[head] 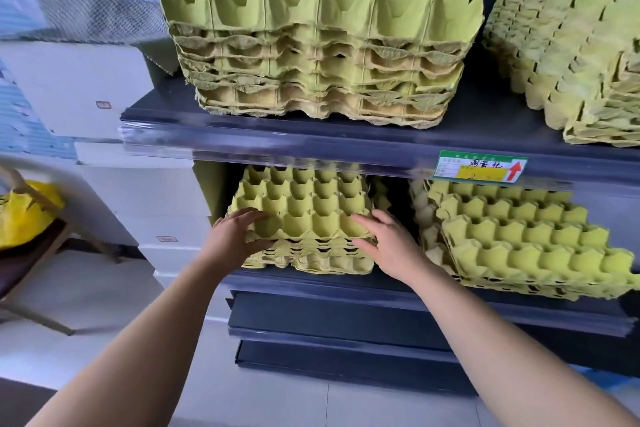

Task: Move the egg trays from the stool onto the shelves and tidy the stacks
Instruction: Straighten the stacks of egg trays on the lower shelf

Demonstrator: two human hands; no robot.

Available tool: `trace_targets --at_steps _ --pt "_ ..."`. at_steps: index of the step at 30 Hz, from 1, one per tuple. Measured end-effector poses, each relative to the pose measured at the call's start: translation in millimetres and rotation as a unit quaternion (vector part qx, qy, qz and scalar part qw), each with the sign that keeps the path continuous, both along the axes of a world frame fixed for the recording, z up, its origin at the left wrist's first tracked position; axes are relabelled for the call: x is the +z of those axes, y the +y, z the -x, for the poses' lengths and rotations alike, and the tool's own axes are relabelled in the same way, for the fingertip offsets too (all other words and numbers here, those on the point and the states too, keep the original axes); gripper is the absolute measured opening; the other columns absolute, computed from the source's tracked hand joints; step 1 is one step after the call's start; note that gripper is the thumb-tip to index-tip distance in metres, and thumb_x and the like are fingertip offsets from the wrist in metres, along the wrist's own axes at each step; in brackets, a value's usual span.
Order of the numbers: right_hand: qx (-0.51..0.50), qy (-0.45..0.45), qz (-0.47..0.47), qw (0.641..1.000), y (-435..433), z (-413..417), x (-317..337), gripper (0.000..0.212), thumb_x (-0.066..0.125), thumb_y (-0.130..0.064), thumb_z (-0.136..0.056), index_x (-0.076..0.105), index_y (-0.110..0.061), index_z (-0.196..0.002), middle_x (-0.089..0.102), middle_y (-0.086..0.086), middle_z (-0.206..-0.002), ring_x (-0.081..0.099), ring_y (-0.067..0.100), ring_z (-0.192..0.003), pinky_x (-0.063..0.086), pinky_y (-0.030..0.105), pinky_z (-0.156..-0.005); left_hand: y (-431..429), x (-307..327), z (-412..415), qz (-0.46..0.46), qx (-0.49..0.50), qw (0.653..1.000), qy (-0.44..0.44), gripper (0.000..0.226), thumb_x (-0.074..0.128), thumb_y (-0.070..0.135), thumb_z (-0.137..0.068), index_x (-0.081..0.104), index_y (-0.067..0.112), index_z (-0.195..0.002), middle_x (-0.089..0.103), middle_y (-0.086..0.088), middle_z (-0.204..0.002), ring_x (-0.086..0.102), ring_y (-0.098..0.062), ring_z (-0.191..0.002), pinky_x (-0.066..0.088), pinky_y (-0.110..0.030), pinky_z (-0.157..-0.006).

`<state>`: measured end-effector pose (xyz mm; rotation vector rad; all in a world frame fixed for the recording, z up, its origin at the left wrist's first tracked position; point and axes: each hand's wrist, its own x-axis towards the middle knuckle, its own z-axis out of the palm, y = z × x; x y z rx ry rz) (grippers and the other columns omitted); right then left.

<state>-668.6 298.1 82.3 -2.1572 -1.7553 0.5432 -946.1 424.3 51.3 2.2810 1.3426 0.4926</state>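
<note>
A stack of yellow-green egg trays (304, 204) sits at the left of the lower shelf (311, 282). My left hand (235, 236) grips the front left corner of its top tray, fingers on top and thumb under the edge. My right hand (384, 243) holds the front right corner, fingers spread over the cups and thumb along the front edge. A second, skewed stack (519, 246) lies to the right on the same shelf. The upper shelf (311, 146) carries a tall stack (318, 55) and another stack (571, 45) at the right.
A wooden stool (38, 253) stands at the far left with a yellow bag (24, 215) on it. White boxes (79, 87) are piled beside the shelving. A green price label (481, 170) hangs on the upper shelf's edge. Dark shelves sit below.
</note>
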Motion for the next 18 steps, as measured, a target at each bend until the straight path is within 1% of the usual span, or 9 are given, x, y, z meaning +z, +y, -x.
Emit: trace_targets --at_steps 2,3,6,8,10,11,13,16,18 --pt "0.008 0.001 0.012 1.000 1 1 0 0.055 0.057 -0.038 -0.092 0.036 -0.039 -0.143 0.019 0.005 -0.157 0.058 0.020 -0.110 0.035 0.032 -0.105 -1 -7 -1 0.000 0.001 1.000 0.017 0.061 0.079 0.038 -0.076 0.058 0.025 -0.132 0.052 -0.006 -0.140 0.051 -0.028 -0.125 0.037 -0.040 -0.105" --pt "0.009 -0.003 0.015 1.000 1 2 0 0.057 0.059 -0.035 -0.091 0.035 -0.040 -0.143 0.018 0.006 -0.157 0.060 0.018 -0.103 0.036 0.031 -0.103 -1 -11 -1 -0.004 0.002 1.000 0.029 0.061 0.078 0.037 -0.077 0.055 0.028 -0.134 0.048 -0.005 -0.143 0.048 -0.027 -0.128 0.033 -0.040 -0.106" --pt "0.001 -0.005 0.006 1.000 3 4 -3 0.059 0.062 -0.032 -0.090 0.036 -0.040 -0.142 0.021 0.008 -0.156 0.062 0.020 -0.101 0.038 0.030 -0.100 -1 -18 0 -0.020 -0.005 0.998 0.067 0.068 0.078 0.030 -0.078 0.048 0.032 -0.139 0.042 -0.003 -0.147 0.043 -0.026 -0.132 0.029 -0.039 -0.106" --pt "-0.002 -0.005 -0.003 1.000 4 4 -3 0.057 0.061 -0.030 -0.091 0.037 -0.038 -0.142 0.023 0.008 -0.155 0.057 0.024 -0.112 0.037 0.031 -0.100 0 -19 0 -0.030 -0.007 0.996 0.086 0.071 0.078 0.025 -0.078 0.045 0.033 -0.141 0.041 -0.002 -0.147 0.043 -0.026 -0.131 0.032 -0.040 -0.105" --pt "0.004 -0.007 -0.008 1.000 5 5 -3 0.056 0.059 -0.029 -0.093 0.036 -0.035 -0.143 0.023 0.008 -0.155 0.044 0.027 -0.130 0.035 0.032 -0.102 3 -16 -1 -0.042 -0.007 0.994 0.103 0.072 0.077 0.025 -0.078 0.044 0.033 -0.141 0.042 0.000 -0.145 0.042 -0.025 -0.130 0.034 -0.041 -0.104" --pt "0.007 -0.008 -0.011 1.000 5 5 -2 0.056 0.058 -0.029 -0.093 0.036 -0.035 -0.144 0.023 0.009 -0.155 0.039 0.027 -0.134 0.034 0.032 -0.104 3 -14 -2 -0.047 -0.007 0.992 0.114 0.072 0.077 0.026 -0.077 0.044 0.034 -0.141 0.042 0.001 -0.144 0.041 -0.025 -0.129 0.034 -0.042 -0.104" --pt "0.008 -0.001 -0.021 1.000 7 4 1 0.055 0.059 -0.029 -0.093 0.037 -0.034 -0.143 0.023 0.009 -0.155 0.035 0.027 -0.137 0.031 0.032 -0.107 6 -11 0 -0.057 -0.007 0.992 0.115 0.072 0.078 0.029 -0.077 0.045 0.035 -0.140 0.044 0.001 -0.143 0.039 -0.027 -0.129 0.035 -0.044 -0.104" --pt "-0.005 0.039 -0.041 0.998 10 0 10 0.055 0.063 -0.029 -0.089 0.043 -0.035 -0.140 0.027 0.008 -0.154 0.033 0.024 -0.138 0.026 0.031 -0.110 10 -2 4 -0.058 -0.011 0.996 0.067 0.067 0.078 0.032 -0.077 0.049 0.036 -0.137 0.048 0.000 -0.141 0.038 -0.030 -0.127 0.041 -0.047 -0.099" --pt "-0.009 0.063 -0.042 0.997 12 -6 18 0.055 0.066 -0.031 -0.087 0.045 -0.035 -0.138 0.029 0.007 -0.153 0.031 0.024 -0.139 0.023 0.033 -0.112 13 7 3 -0.068 -0.024 0.995 0.061 0.065 0.077 0.034 -0.078 0.050 0.035 -0.137 0.049 -0.002 -0.140 0.039 -0.031 -0.126 0.042 -0.048 -0.098"
